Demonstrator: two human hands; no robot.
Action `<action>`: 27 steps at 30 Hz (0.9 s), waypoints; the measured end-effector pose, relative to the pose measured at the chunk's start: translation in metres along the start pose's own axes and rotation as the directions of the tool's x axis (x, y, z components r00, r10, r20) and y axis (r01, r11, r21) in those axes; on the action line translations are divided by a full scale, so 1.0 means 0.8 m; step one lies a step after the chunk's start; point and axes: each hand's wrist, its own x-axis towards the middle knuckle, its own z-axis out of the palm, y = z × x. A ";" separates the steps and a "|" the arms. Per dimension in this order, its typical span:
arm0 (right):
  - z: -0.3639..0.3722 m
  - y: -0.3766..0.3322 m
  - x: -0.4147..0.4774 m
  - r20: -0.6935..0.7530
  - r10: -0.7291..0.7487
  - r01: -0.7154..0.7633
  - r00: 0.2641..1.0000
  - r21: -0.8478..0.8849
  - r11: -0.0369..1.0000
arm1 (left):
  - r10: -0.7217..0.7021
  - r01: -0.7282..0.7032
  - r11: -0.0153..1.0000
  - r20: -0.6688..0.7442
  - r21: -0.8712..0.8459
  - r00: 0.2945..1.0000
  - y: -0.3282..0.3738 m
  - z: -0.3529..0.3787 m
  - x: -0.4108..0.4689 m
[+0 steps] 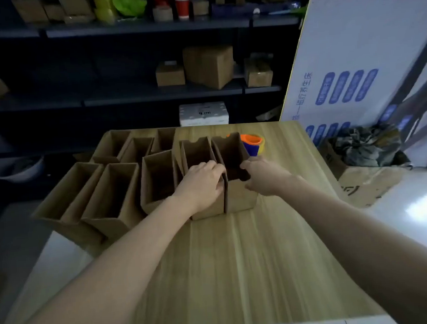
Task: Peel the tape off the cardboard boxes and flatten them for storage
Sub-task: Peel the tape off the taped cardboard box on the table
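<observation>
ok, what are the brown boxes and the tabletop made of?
Boxes: plain brown cardboard, matte, with thin folded walls and open tops.
Tabletop: light wood or wood-look laminate, I can't tell which. It is smooth, with straight grain lines and a faint sheen.
</observation>
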 end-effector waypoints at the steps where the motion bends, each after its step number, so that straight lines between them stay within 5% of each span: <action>1: 0.006 0.004 0.006 0.034 0.004 -0.004 0.999 -0.007 1.000 | -0.027 0.027 1.000 0.022 0.004 0.999 0.003 0.006 0.006; 7: 0.051 0.019 0.037 0.155 0.018 -0.014 0.988 -0.024 1.000 | -0.102 0.102 0.995 0.059 -0.008 0.993 0.001 0.031 0.013; 12: 0.068 0.021 0.044 0.082 0.042 -0.028 0.996 -0.162 0.986 | -0.091 0.092 0.996 0.087 -0.009 0.992 -0.007 0.028 0.008; 27: -0.049 0.018 -0.015 -0.013 0.312 -0.299 0.950 0.256 0.919 | 0.050 -0.035 0.976 0.063 -0.213 0.997 0.010 -0.001 0.005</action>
